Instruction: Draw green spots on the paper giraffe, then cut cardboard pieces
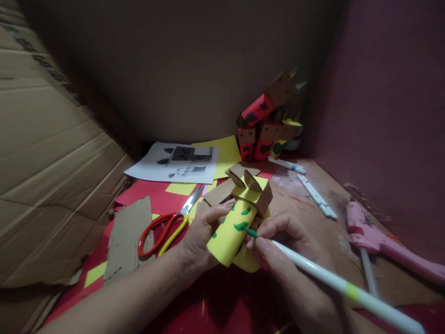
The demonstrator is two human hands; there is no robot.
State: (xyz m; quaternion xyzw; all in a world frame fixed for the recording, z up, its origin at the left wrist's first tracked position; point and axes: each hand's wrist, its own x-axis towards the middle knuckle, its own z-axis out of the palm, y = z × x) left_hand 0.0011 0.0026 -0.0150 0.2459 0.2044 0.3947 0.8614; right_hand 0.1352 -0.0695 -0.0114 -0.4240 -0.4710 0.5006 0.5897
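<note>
The left hand [200, 236] reaches in from the lower left, its grip curled around a yellow paper tube [231, 234] held tilted above the counter's [327, 222] near edge. The right hand [281, 246] comes from below, grip pinched narrow on a white marker [333, 280] whose green tip touches the tube.

**Inspector:** What was recorded of the person's own body?

**Assistant:** Two forearms and two hands were in view. The left hand [198, 236] and its forearm were bare; no sleeve showed anywhere along the arm up to the picture's lower edge.

**Inspector:** And the other side?

**Assistant:** The right hand [288, 250] was likewise bare, with no glove and no sleeve in view. Fingernails appeared short and unpainted. No ring, watch or band could be made out on either side; the light was dim.
</note>
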